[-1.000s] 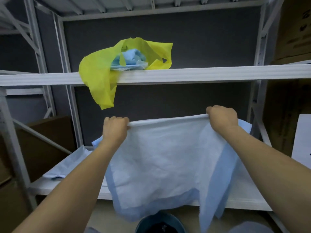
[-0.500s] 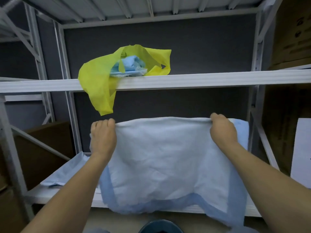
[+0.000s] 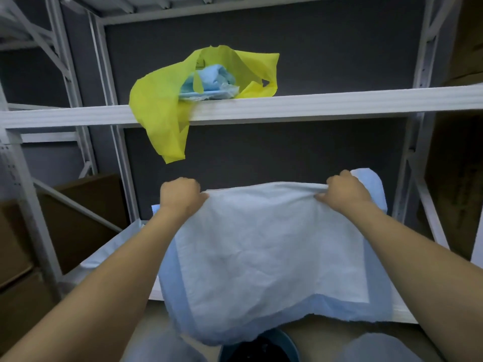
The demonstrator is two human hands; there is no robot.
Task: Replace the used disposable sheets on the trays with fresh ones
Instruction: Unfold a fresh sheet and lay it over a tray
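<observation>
A pale blue disposable sheet (image 3: 266,259) with a darker blue border hangs in front of the lower shelf. My left hand (image 3: 180,195) grips its top edge on the left, and my right hand (image 3: 342,194) grips the same edge on the right. The sheet's lower edge droops past the shelf's front. Another blue sheet (image 3: 115,246) lies on the lower shelf behind it, showing at the left and far right. A yellow bag (image 3: 162,111) holding folded blue sheets (image 3: 209,82) sits on the upper shelf, one flap hanging over the edge.
White metal shelving frames the scene, with the upper shelf beam (image 3: 339,104) crossing above my hands. Brown cardboard boxes (image 3: 78,218) stand at the left and right. A dark round bin (image 3: 258,348) sits on the floor below the sheet.
My hands have come closer together along the sheet's top edge, bunching it. The sheet's lower edge has settled lower over the shelf front.
</observation>
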